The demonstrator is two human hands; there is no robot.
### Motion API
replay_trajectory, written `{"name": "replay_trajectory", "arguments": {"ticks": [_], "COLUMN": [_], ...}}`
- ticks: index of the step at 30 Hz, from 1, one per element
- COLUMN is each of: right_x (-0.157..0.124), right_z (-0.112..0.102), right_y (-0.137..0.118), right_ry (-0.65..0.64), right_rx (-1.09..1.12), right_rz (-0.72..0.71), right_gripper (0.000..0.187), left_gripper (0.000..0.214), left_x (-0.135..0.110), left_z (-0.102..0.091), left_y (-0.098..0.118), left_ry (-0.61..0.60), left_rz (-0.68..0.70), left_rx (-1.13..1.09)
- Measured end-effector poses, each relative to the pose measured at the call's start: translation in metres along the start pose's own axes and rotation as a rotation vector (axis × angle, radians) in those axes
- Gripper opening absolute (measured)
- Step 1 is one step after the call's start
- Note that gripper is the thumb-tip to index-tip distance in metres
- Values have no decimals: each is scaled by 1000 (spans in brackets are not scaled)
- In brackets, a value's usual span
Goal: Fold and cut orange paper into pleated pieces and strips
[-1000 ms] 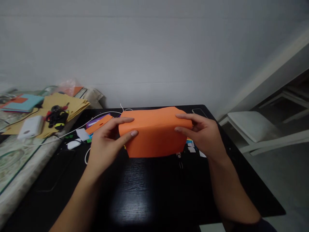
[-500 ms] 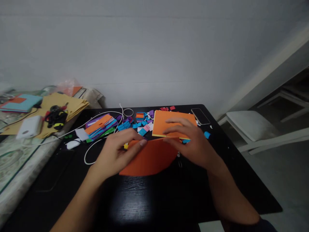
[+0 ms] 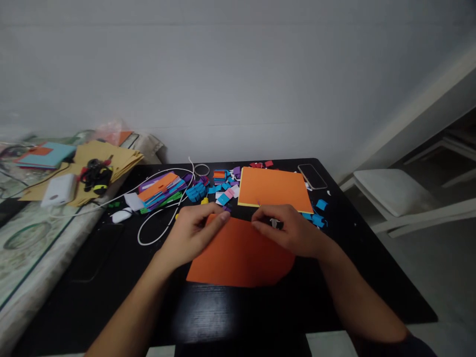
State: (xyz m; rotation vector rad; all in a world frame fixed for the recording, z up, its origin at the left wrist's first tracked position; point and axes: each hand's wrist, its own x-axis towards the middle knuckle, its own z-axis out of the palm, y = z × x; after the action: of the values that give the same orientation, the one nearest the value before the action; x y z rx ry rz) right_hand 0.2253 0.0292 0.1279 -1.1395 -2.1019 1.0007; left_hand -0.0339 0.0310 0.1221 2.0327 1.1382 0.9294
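An orange sheet of paper [image 3: 240, 255] is held in front of me over the black table, its lower edge toward me. My left hand [image 3: 195, 230] is closed on the sheet's upper left edge, the thumb lying along the near face. At the upper right edge my right hand [image 3: 292, 229] pinches the paper between thumb and bent fingers, hiding that corner. Just beyond the hands lies a stack of orange and yellow paper [image 3: 275, 188]. Small blue, pink and white paper pieces [image 3: 225, 193] are scattered to the left of the stack.
A bundle of coloured strips [image 3: 161, 188], a white cable [image 3: 141, 230] and a roll of tape [image 3: 202, 170] lie at back left. One phone [image 3: 311, 177] rests at back right, another dark phone [image 3: 96, 253] at left. A white stool [image 3: 394, 191] stands beyond the table's right edge.
My right hand has come down from spread fingers to a pinch on the sheet's top edge. The sheet now leans flatter, its near edge closer to me. The view has shifted slightly.
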Motion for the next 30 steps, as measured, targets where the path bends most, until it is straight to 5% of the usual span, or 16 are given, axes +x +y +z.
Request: {"name": "replay_trajectory", "arguments": {"ticks": [6,10,15,21,25,30], "right_x": [-23,-28,-27,-22,-13,-12], "right_z": [2,26,76,129,146,152], "right_y": [53,74,70,64,68,75], "right_ry": [-176,-18,83,-25,-69,-52], "right_rx": [-50,-182,-250,-302,-353,-420], "right_rz": [177,268,178,-30,-115,-94], "right_gripper": [20,16,16,37,45,45], "left_gripper": [51,51,46,40,46,48], "left_x": [-46,-71,-90,-106,-108,-106], "left_z": [3,18,37,86,104,101], "left_y": [-57,-90,-98,-85,-85,-86], "left_ry": [48,112,233,47,-18,-44], "left_rz": [-386,-444,-339,-111,-22,-40], "left_rx": [32,169,380,467,587,603]}}
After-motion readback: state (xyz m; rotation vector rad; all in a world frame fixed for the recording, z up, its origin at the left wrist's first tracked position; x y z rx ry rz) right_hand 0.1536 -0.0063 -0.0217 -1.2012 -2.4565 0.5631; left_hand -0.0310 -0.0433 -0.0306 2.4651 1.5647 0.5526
